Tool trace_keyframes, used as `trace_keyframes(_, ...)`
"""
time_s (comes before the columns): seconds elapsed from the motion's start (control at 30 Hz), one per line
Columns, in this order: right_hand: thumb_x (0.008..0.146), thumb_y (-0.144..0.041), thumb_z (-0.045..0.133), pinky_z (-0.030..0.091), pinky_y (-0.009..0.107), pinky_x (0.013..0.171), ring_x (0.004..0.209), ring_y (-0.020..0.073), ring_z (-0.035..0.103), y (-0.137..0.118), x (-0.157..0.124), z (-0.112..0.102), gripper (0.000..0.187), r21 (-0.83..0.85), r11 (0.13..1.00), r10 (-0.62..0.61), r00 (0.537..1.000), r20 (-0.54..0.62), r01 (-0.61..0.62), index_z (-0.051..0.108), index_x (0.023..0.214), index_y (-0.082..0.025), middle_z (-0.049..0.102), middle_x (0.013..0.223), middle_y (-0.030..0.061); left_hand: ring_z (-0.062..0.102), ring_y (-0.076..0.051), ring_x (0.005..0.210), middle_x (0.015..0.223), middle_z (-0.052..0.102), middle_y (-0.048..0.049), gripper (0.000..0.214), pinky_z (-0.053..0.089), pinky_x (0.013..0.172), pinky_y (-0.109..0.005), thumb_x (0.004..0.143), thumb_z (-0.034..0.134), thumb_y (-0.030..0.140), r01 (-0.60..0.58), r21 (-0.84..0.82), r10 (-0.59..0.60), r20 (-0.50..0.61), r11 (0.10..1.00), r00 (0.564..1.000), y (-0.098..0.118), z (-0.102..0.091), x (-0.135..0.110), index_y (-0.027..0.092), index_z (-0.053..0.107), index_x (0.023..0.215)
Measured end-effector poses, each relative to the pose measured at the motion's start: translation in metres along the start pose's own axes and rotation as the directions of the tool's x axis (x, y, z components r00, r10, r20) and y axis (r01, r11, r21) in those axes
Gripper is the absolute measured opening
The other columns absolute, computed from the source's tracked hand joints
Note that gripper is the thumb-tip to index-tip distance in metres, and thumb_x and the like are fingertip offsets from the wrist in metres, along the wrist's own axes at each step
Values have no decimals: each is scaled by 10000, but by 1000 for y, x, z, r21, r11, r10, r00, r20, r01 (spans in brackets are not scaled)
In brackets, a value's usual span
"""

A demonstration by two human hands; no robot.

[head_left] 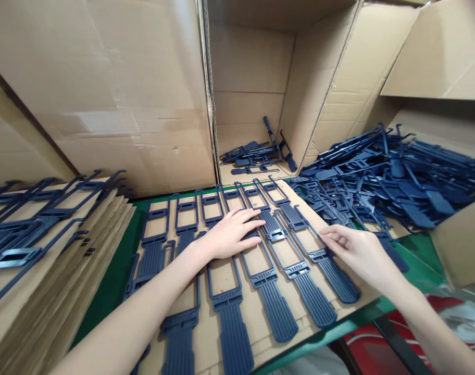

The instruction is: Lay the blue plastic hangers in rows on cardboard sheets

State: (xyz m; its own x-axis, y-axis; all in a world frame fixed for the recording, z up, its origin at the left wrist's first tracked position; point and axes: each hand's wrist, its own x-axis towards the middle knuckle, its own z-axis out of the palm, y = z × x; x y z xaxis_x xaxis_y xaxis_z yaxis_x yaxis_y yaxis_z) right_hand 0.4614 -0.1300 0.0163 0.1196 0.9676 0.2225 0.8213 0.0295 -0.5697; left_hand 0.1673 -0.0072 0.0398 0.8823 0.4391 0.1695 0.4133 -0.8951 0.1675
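Note:
Dark blue plastic frame pieces, each with a ribbed paddle end, an open rectangular frame and hooked tips, lie in two overlapping rows on a cardboard sheet (300,341). My left hand (233,232) rests palm down across the middle pieces, its fingers stretched out and hiding parts of them. At the right end of the near row, my right hand (354,252) has its fingers pressed together at the side arm of the last frame piece (337,276). That piece lies flat, its paddle toward me.
A large heap of similar pieces (378,177) lies at the right. An open cardboard box (253,67) behind holds several more. On the left stands a stack of cardboard sheets (73,265) with pieces on top. The green table surface (108,291) shows between them.

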Motion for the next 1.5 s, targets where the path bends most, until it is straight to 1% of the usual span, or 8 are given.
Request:
trace_keyframes(0.2, 869, -413, 517, 489, 302, 673, 729, 188, 640, 5, 2, 0, 237, 14, 1000, 20, 1000, 4, -20, 658, 932, -234, 680, 802, 8, 331, -251, 1372, 1473, 392, -94, 450, 214, 1137, -447, 947, 447, 452, 5, -5, -5, 2, 1000, 1000, 0, 0, 0, 231, 504, 1335)
trace_keyframes(0.33, 875, -412, 517, 495, 320, 705, 805, 202, 623, -2, 8, 5, 257, -23, 997, -79, 997, -7, 79, 652, 1002, -235, 662, 921, 37, 323, -249, 1376, 1477, 386, -93, 454, 211, 1139, -442, 949, 439, 457, 2, 2, -2, 4, 1000, 1000, -1, 1, 0, 230, 504, 1336)
trace_keyframes(0.5, 897, -364, 484, 482, 362, 843, 996, 227, 581, -3, 13, 11, 214, -64, 979, -193, 981, 13, 193, 663, 962, -266, 629, 1069, 40, 331, -248, 1372, 1482, 380, -83, 455, 214, 1136, -455, 948, 432, 468, 6, 4, -6, 6, 1000, 1000, -1, 2, -1, 244, 498, 1339)
trace_keyframes(0.6, 904, -335, 475, 458, 385, 921, 1041, 223, 571, 1, 13, 12, 205, -65, 975, -212, 977, 15, 213, 666, 937, -269, 628, 1091, 33, 321, -251, 1378, 1484, 378, -83, 456, 204, 1140, -463, 948, 431, 469, 10, 2, -10, 7, 1000, 1000, 0, 1, -1, 244, 498, 1339)
trace_keyframes(0.77, 893, -337, 497, 466, 407, 928, 1018, 228, 592, 6, 13, 10, 186, -99, 971, -212, 976, 51, 216, 665, 949, -281, 632, 1085, 26, 318, -252, 1379, 1481, 382, -87, 459, 214, 1138, -451, 947, 438, 465, 14, 0, -14, 10, 1000, 1000, 1, 1, -1, 235, 503, 1338)
trace_keyframes(1.0, 913, -419, 474, 421, 416, 1025, 1209, 246, 504, -10, 30, 4, 296, -123, 940, -328, 941, -81, 317, 633, 1104, -258, 541, 1294, 63, 341, -241, 1367, 1464, 407, -96, 456, 213, 1141, -428, 948, 439, 460, -7, 6, 7, -17, 1000, 1000, 2, 0, -1, 219, 513, 1328)
trace_keyframes(1.2, 931, -464, 429, 333, 429, 1113, 1333, 236, 388, -22, 62, 19, 485, -108, 894, -426, 899, 98, 435, 476, 1353, -231, 425, 1448, 73, 330, -234, 1373, 1460, 412, -106, 451, 210, 1142, -427, 949, 441, 454, -19, 8, 19, -27, 1000, 999, 2, 1, -2, 211, 519, 1321)
trace_keyframes(1.5, 912, -520, 427, 298, 483, 1124, 1342, 273, 371, -25, 85, 47, 519, -134, 863, -470, 870, 147, 488, 543, 1302, -198, 432, 1440, 109, 342, -241, 1363, 1467, 404, -80, 452, 219, 1136, -442, 942, 451, 461, -7, 8, 7, -26, 1000, 1000, 2, 1, -2, 241, 501, 1334)
